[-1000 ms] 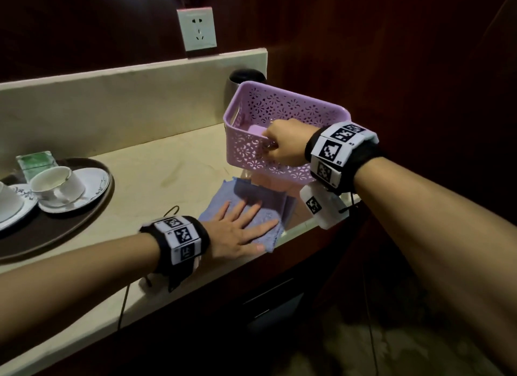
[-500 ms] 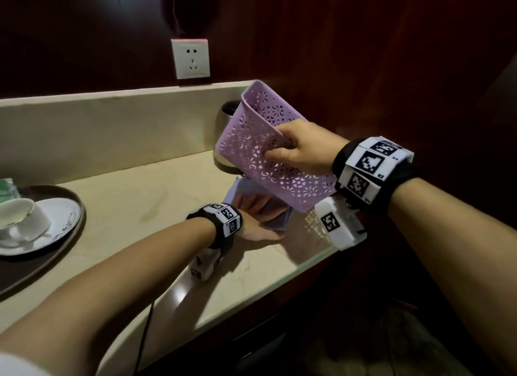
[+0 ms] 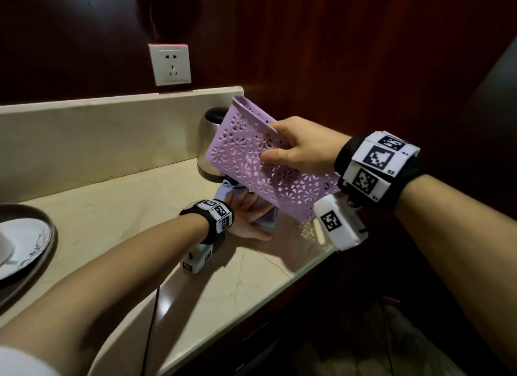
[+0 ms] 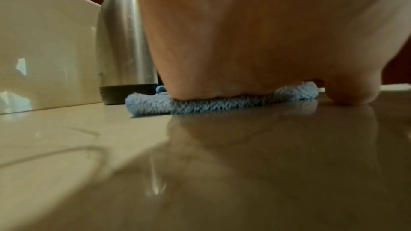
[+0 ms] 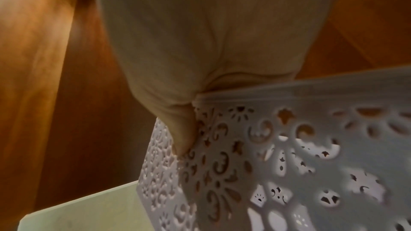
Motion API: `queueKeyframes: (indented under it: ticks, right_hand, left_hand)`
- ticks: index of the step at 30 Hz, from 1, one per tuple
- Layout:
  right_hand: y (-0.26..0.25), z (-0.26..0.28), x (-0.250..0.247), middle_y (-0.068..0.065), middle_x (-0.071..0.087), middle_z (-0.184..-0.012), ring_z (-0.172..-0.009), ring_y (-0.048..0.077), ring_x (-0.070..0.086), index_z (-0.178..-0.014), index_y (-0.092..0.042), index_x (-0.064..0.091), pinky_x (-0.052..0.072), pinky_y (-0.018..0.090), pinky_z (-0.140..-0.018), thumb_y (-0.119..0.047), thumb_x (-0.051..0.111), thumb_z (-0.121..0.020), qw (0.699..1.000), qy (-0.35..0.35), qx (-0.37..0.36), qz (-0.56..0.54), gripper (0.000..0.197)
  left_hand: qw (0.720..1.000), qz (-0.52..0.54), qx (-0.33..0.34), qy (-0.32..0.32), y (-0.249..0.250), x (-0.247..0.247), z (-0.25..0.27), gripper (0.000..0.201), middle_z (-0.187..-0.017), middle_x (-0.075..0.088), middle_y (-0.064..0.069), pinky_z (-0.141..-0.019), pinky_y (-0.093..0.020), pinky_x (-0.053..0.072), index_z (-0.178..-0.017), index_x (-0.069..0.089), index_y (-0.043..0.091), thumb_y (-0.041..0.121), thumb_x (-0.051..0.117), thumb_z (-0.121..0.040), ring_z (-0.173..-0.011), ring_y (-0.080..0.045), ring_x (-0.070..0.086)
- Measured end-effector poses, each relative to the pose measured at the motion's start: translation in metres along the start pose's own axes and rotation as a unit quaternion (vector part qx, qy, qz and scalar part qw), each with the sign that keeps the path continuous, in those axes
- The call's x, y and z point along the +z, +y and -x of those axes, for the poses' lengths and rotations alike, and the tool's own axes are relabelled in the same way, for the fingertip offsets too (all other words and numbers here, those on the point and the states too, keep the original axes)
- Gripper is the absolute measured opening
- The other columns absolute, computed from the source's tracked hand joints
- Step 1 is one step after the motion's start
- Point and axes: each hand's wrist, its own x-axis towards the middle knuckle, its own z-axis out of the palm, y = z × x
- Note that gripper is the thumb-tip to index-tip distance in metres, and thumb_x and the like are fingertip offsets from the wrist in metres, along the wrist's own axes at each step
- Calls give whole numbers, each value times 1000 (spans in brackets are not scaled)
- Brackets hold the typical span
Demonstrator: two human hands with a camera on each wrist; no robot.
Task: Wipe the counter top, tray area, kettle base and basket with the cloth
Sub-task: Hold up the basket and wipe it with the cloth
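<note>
Basket (image 3: 260,163) now tilted higher, gripped by right hand (image 3: 305,149); left hand (image 3: 246,219) flat, pressing cloth (image 4: 200,104) farther under

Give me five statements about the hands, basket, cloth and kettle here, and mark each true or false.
1. The right hand holds the basket tilted above the counter. True.
2. The left hand presses the cloth on the counter. True.
3. The cloth lies inside the basket. False: it lies on the counter beneath it.
4. The kettle lies on its side. False: it stands upright.
5. A plug is in the socket. False: it is empty.
</note>
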Motion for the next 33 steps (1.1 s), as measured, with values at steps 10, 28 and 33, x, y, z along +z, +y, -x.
queueKeyframes:
  ticks: [10, 28, 33]
  right_hand:
    - [21, 25, 6, -4, 75, -92, -78, 4, 72, -108, -17, 66, 57, 21, -69, -24, 65, -91, 994, 24, 51, -90, 18]
    - [64, 103, 28, 21, 73, -101, -83, 31, 71, -108, -2, 66, 59, 50, -81, -15, 65, -91, 947, 40, 213, -235, 22]
    - [63, 113, 33, 17, 74, -100, -89, 34, 72, -106, -4, 66, 58, 52, -83, -19, 66, -91, 946, 35, 222, -235, 21]
  left_hand:
    - [999, 7, 23, -23, -10, -6, -5, 101, -161, -23, 10, -118, -54, -1, -146, -13, 56, 93, 33, -64, -149, -26, -18]
    - [996, -67, -35, -50, 4, -15, -31, 64, -162, -17, -13, -120, -52, 2, -157, -3, 30, 56, 17, -102, -149, -38, -8]
    - [995, -90, -35, -30, 9, -11, -34, 58, -163, -13, -12, -118, -56, 6, -156, 4, 34, 53, 17, -103, -148, -40, -5]
